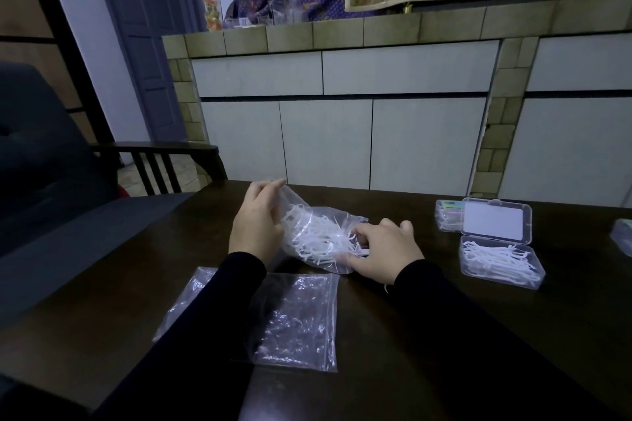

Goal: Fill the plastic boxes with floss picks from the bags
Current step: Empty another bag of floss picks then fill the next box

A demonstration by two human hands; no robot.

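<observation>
Two flat clear bags (294,321) lie nearest, under the dark sleeves (441,301) on the brown table (393,202); they look emptied, which suggests two rounds of filling are already done

Beyond them the left hand (254,225) pinches the upper edge of a third bag (319,236), thumb and fingertips closed on the plastic and lifting it. The bag bulges between the two hands, still heavy with white floss picks (318,237). The right hand (384,249) has its fingers curled at the bag's right end, apparently at the mouth, gathering a few picks; exactly how many it grips I cannot tell

To the right of the right hand's fingers, well apart from them, an open plastic box (501,263) sits with its lid (496,220) raised and a layer of picks inside; it looks partly to mostly full. Behind it a closed box (448,215) seems finished, and another container (624,239) is cut off at the far right edge

So this bag remains to be emptied, and the open box wants topping up and closing
</observation>
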